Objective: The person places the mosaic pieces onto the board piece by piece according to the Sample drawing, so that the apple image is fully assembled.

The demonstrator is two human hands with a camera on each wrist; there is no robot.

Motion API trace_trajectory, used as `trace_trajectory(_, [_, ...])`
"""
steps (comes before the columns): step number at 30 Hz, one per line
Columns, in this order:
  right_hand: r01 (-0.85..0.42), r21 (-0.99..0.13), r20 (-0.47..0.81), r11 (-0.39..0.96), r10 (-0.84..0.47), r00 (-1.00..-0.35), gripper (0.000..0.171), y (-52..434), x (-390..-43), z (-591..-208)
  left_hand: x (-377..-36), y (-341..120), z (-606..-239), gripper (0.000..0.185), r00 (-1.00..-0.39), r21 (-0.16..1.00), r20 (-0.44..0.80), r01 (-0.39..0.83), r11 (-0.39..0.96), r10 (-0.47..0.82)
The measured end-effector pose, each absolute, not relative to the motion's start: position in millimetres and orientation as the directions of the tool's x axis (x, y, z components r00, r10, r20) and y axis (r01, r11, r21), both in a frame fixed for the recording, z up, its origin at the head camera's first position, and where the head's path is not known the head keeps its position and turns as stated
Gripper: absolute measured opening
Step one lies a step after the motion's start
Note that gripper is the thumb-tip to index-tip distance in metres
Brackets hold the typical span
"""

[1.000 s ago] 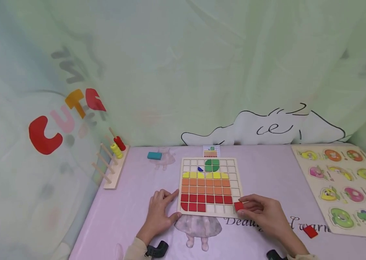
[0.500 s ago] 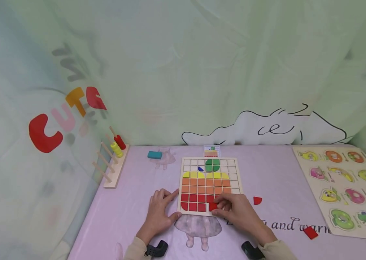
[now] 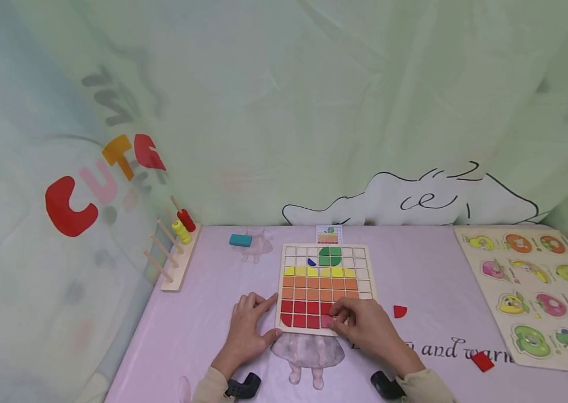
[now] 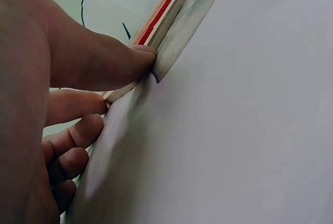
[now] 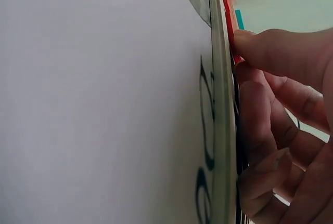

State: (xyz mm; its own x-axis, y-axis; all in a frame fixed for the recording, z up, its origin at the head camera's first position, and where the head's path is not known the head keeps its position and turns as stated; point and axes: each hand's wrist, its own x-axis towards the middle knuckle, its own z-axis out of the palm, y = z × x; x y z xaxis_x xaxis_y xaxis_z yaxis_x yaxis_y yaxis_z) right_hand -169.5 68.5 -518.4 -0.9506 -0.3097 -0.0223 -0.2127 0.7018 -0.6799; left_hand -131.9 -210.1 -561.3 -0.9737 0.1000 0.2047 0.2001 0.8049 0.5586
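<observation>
A wooden grid board [image 3: 366, 274] lies in front of me, filled with rows of yellow, orange and red tiles, plus a green shape and a small blue piece near the top. My left hand [image 3: 246, 323] touches its lower left corner, index finger along the left edge and thumb [image 4: 122, 65] at the corner. At the bottom row, my right hand [image 3: 368, 329] pinches a red square tile [image 3: 326, 322] beside the red tiles set there. In the right wrist view the thumb [image 5: 260, 47] presses at the red piece. My right fingers hide the cells to the right.
A red quarter-round piece [image 3: 400, 311] and another red tile [image 3: 483, 361] lie right of the board. Behind it sits a small pattern card [image 3: 329, 235], with a teal block [image 3: 240, 240] to its left. A peg rack [image 3: 181, 266] stands left; a fruit puzzle board [image 3: 511, 285] lies right.
My right hand has carried the red tile left from the board's right edge to the bottom row, where it now sits lower in the cell. The quarter-round piece came into view. My left hand stayed.
</observation>
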Motion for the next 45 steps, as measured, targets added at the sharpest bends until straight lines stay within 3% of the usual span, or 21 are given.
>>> trace_trajectory(45, [-0.17, -0.682, -0.005, 0.711, -0.237, -0.971, 0.018, 61.0, -172.6, -520.0, -132.3, -210.9, -561.7, 0.071, -0.978, 0.561, 0.183, 0.19, 0.806, 0.103])
